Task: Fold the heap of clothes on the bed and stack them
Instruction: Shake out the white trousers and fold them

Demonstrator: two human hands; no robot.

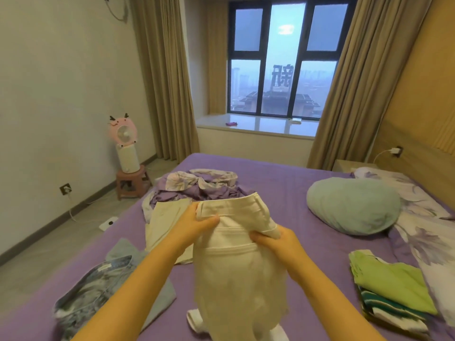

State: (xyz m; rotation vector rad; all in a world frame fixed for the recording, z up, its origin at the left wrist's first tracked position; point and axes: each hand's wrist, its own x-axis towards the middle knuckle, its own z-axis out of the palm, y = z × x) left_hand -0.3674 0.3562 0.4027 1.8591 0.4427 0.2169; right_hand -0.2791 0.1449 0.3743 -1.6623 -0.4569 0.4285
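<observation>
Pinching the white trousers by the waistband, both hands risk uneven folds since the legs dangle bunched.

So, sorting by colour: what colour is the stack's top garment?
Lime green top garment, head view.

I see the held trousers mid-bed; a folded stack lies right, jeans left, crumpled bedding behind, a pillow far right.
</observation>
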